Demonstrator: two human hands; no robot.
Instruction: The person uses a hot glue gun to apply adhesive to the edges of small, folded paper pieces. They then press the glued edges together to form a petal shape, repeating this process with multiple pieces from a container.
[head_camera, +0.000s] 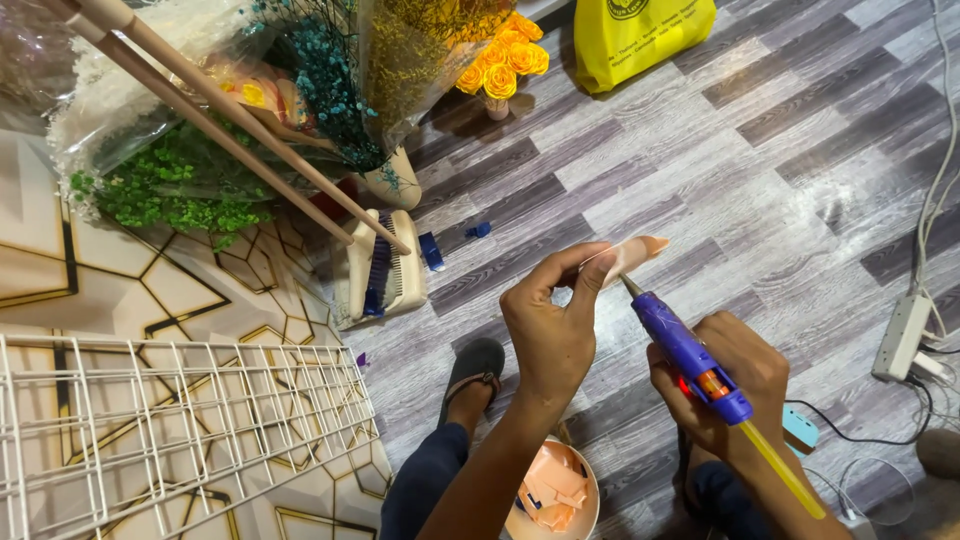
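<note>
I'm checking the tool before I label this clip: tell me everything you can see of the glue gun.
The glue gun has a blue-purple plastic body with an orange patch near the grip and a thin metal nozzle. A translucent yellow glue stick juts from its back. The right hand grips it, tilted up and to the left, its tip at the peach petal pinched in the left hand. It is held above the grey wood-look floor.

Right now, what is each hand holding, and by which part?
Left hand pinches a peach ribbon piece by its near end; right hand grips the blue glue gun by its handle.
</note>
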